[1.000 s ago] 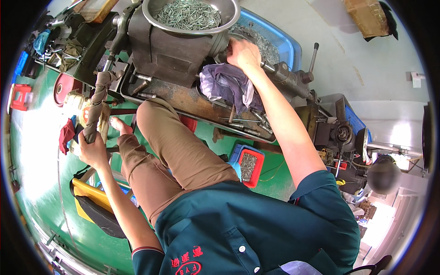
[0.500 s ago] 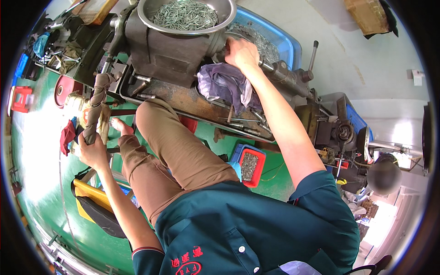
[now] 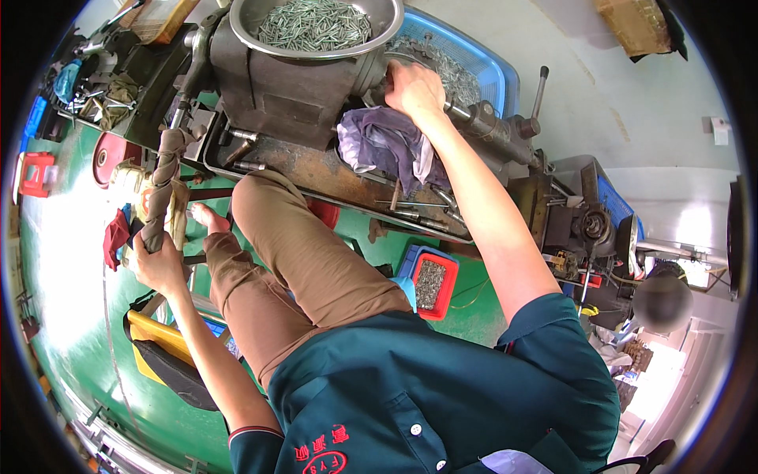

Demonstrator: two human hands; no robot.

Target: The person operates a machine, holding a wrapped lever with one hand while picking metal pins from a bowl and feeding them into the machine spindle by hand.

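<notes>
My left hand [image 3: 160, 265] is closed round the lower end of a cloth-wrapped lever [image 3: 163, 189], which rises to a metal arm on the machine. At the machine's working end, my right hand [image 3: 414, 88] has its fingers curled down; whatever they hold, if anything, is hidden behind the hand. The dark machine headstock [image 3: 288, 99] stands between my two hands. A metal bowl [image 3: 397, 24] heaped with small metal pins [image 3: 314, 25] sits on top of it. Just below my right hand hangs a crumpled purple and white rag [image 3: 383, 142].
Behind my right hand lies a blue basket [image 3: 505, 75] of metal parts. A tray [image 3: 296, 175] under the machine holds loose tools. On the green floor stands a red bin [image 3: 448, 294] of small parts. A yellow and black stool [image 3: 162, 344] is beside my left forearm.
The view has shifted very slightly. Both hands keep their places, the left on the wrapped lever and the right at the machine; nothing else visibly differs.
</notes>
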